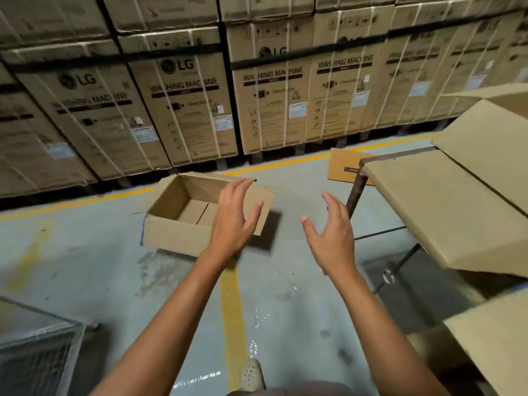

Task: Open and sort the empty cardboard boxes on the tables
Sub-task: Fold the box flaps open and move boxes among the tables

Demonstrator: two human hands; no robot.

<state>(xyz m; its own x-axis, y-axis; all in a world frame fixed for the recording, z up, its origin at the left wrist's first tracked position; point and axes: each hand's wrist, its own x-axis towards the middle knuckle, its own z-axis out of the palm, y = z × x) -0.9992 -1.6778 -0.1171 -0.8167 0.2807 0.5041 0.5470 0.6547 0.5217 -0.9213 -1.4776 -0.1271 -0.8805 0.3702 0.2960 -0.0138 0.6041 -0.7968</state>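
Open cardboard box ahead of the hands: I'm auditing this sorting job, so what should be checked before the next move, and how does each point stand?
1. The left hand is free: ok, fingers spread, gripping nothing.
2. The right hand is free: ok, open and apart from the box.
3. The open cardboard box is empty: ok, only its bottom flaps show inside.
4. The box is settled on the floor: cannot tell; it looks tilted and blurred.
5. More cardboard lies on the table at the right: ok.
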